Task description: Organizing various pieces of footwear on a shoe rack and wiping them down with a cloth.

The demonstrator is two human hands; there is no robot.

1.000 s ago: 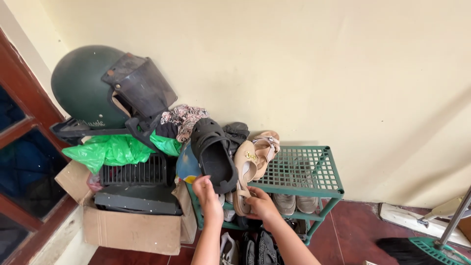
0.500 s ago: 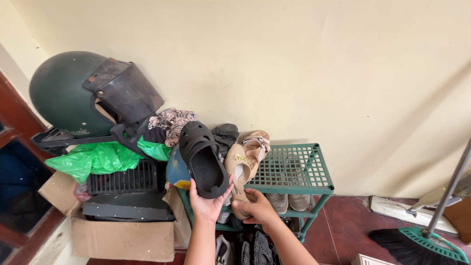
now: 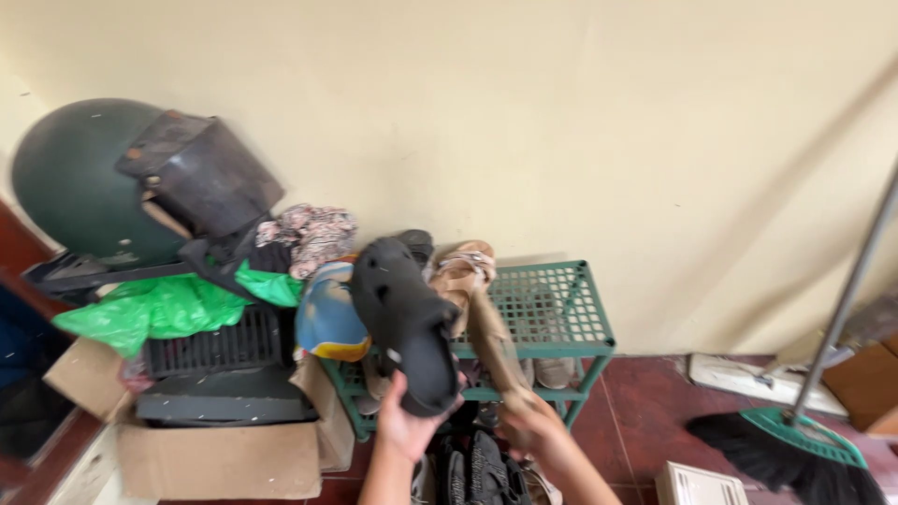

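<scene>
Left hand: left hand, lower centre, grips the heel of the black clog, which is lifted clear.
Right hand: right hand clasps the tan sandal, blurred.
Rack: green shoe rack, centre.
Advice: lift each shoe straight off, clear of the beige sandal.

Beige sandal is motion-blurred, shape smeared. Right hand blurry too, grip unclear. Both forearms cut off at bottom edge. Broom handle runs out top right. Lower rack shoes mostly hidden.
</scene>
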